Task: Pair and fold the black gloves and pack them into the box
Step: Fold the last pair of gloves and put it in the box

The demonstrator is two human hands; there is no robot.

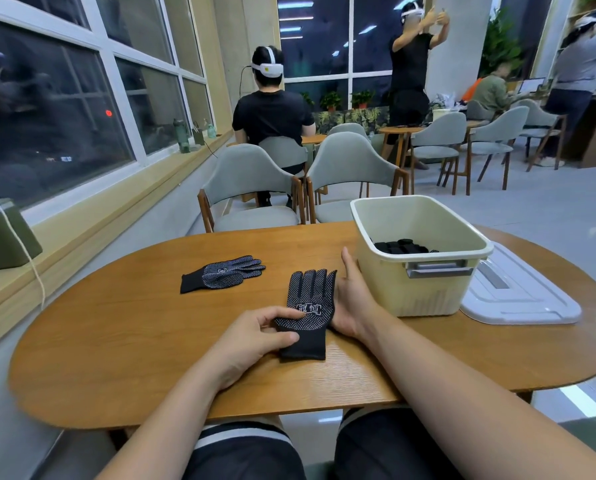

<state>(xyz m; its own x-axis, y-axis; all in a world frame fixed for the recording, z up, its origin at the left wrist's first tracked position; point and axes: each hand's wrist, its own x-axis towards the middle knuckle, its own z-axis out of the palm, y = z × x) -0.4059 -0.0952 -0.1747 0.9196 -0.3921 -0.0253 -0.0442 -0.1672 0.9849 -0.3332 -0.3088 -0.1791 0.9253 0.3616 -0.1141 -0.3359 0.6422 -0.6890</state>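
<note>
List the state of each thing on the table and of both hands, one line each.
near glove: flat on the table, dotted side up, between both hands.
far glove: flat, dotted side up, untouched.
box: open, folded black gloves inside.
lid: off, flat beside the box.
left hand: pinches the near glove's cuff end.
right hand: open, at the near glove's right edge.

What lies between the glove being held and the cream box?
Only the right hand, touching the held glove, with the box just beyond it; head view.
</note>
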